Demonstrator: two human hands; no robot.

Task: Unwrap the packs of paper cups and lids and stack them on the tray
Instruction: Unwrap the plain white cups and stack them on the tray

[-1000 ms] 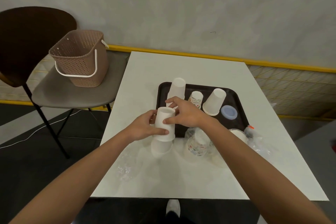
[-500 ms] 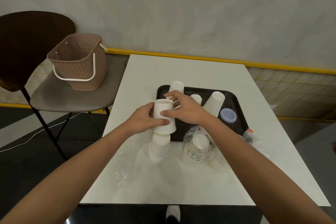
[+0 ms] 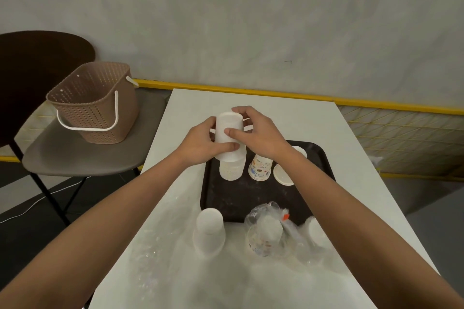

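Observation:
Both hands hold an upside-down stack of white paper cups (image 3: 229,133) over the back left of the black tray (image 3: 227,198). My left hand (image 3: 203,144) grips its left side; my right hand (image 3: 256,133) pinches it from the right. Directly under it, a white cup stack (image 3: 232,170) stands on the tray. Beside that stand a patterned cup stack (image 3: 260,170) and white lids (image 3: 283,174). Another white cup stack (image 3: 209,229) stands on the table before the tray. A plastic-wrapped patterned cup pack (image 3: 266,236) lies to its right.
Crumpled clear wrap (image 3: 150,256) lies on the white table's (image 3: 251,108) near left part. More wrapped white items (image 3: 316,233) sit at the near right. A brown perforated basket (image 3: 94,101) stands on a chair (image 3: 75,155) to the left of the table.
Both hands lifted the upper white cups off the stack on the table and carried them away from me, over the stack on the tray. The lower cups stayed on the table.

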